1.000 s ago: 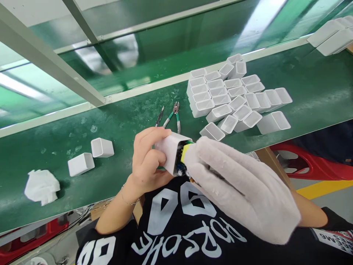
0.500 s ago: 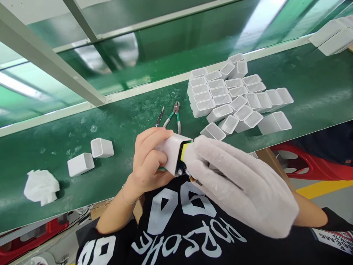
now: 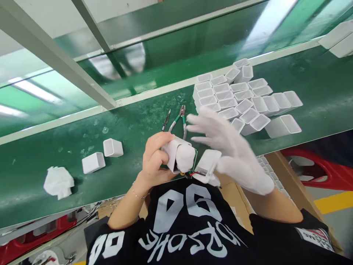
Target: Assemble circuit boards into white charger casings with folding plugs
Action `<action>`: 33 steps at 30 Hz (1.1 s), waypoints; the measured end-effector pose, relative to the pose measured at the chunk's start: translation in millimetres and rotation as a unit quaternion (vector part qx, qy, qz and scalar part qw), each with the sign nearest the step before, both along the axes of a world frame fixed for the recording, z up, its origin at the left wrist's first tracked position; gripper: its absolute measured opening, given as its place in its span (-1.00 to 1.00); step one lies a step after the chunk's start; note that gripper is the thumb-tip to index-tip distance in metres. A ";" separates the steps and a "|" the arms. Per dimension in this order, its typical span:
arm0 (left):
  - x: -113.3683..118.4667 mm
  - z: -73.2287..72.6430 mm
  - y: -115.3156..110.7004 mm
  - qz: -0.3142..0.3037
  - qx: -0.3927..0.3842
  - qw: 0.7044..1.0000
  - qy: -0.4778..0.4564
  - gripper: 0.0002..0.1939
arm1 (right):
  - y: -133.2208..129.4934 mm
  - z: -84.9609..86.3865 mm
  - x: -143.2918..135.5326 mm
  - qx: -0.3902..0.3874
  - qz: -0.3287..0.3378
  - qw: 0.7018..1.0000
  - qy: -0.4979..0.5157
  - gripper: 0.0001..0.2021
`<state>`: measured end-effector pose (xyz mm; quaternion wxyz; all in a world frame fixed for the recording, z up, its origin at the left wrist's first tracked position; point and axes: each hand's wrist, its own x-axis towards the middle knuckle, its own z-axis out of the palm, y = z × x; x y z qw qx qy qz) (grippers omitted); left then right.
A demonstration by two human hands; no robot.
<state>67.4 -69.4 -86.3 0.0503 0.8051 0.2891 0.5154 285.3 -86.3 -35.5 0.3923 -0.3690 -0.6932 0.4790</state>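
Bare, my left hand [image 3: 156,158] is wrapped round a white box-shaped housing [image 3: 171,152]. A white padded lump [image 3: 185,157] and the edge of a green circuit board [image 3: 195,159] stick out of its open end. Red and black wires lead from there to a white end piece [image 3: 208,163], which hangs beside the housing. My right hand [image 3: 234,147], in a white glove, is spread just above and right of that piece, with nothing between its fingers. Green-handled cutters [image 3: 182,111] and a dark pointed tool [image 3: 166,120] lie behind the housing.
Many white open housings [image 3: 224,95] stand grouped on the green table [image 3: 322,88]. Two more housings [image 3: 93,162] and a crumpled white glove or cloth [image 3: 59,182] lie at left. A cardboard box [image 3: 292,180] and a red stool [image 3: 320,167] are below the table's right side.
My right hand has let go of the parts at the housing's mouth and opened, moving up and away. The white lump and wired end piece now show. The whole view has shifted slightly.
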 end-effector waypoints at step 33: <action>-102.2 -31.0 -81.6 0.163 -0.297 0.941 -0.017 -0.29 | -15.8 -88.0 -56.5 -0.162 0.028 0.971 0.171 -0.49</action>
